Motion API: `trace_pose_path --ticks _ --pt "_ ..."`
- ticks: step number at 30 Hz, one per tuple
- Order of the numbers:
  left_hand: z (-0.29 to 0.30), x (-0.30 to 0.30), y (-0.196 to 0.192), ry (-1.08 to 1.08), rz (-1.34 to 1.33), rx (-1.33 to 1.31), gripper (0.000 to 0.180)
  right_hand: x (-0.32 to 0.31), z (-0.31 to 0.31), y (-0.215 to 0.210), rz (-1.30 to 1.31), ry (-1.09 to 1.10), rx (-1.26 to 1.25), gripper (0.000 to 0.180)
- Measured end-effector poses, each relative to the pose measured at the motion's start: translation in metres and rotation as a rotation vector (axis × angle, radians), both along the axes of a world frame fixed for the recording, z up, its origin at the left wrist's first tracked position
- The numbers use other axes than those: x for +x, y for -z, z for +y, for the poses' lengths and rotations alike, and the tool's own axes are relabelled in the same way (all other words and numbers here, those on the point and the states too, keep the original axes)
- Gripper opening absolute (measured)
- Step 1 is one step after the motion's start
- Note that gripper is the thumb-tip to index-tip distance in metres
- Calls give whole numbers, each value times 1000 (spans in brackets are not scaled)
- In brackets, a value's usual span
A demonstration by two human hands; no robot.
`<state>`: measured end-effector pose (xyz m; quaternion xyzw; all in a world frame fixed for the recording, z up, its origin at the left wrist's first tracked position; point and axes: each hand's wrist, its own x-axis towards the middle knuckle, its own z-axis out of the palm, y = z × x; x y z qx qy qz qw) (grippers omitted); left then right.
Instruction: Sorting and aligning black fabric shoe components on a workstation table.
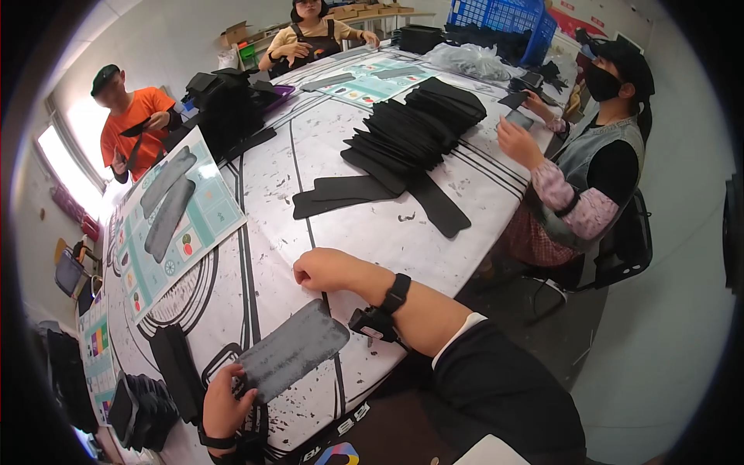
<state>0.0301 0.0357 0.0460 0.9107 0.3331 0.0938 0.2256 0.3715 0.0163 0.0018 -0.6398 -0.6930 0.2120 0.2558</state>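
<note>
A flat grey piece (294, 353) with mottled, worn-looking patches and rounded corners lies at an angle close to me. My left hand (227, 404) grips its left end, fingers on top and thumb along the near edge. Just beyond the piece, my right hand (329, 271) is closed with its fingers curled under, low over the white table covering. What it holds, if anything, is hidden. Past that hand, a fanned stack of black flat pieces (418, 128) leans across the table, with several loose ones (349, 194) at its near end.
Two grey pieces lie on a printed board (221, 205) at the left. Black stacks (143, 411) stand by my left hand. A masked person (612, 147) sits at right; others stand at far left and back. A blue crate (504, 19) stands at the far end.
</note>
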Motion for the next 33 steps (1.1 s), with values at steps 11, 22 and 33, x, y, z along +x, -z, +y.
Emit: trace_pose_path --ticks 11,22,33 --pt "-21 5 -50 15 43 65 29 -4 3 3 -39 -84 51 12" --pt "8 -6 -27 -167 -367 -251 14 -12 4 -2 -40 -26 22 12" --pt "31 -18 36 -327 -595 -658 14 -11 2 -1 -56 -12 44 11"
